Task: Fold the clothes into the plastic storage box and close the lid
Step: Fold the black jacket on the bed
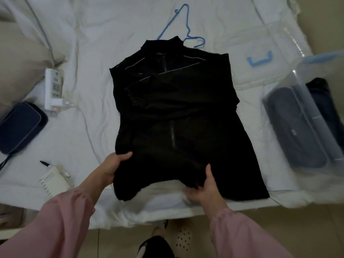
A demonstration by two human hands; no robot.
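A black zip-front jacket lies spread on a white bedsheet, collar pointing away from the viewer and both sleeves folded across the chest. The person's left hand, in a pink sleeve, grips the jacket's lower left hem, thumb on top and fingers tucked underneath. The right hand holds the hem near the middle, thumb lying on the fabric, fingers curled below and blurred. The hem between the hands is bunched and lifted off the sheet. To the right, a clear plastic storage box stands at the bed's edge with dark folded clothes inside. Its clear lid, with a blue handle, lies flat on the sheet beyond it. A blue hanger rests just past the collar. On the left are a white power strip and a dark blue pouch.
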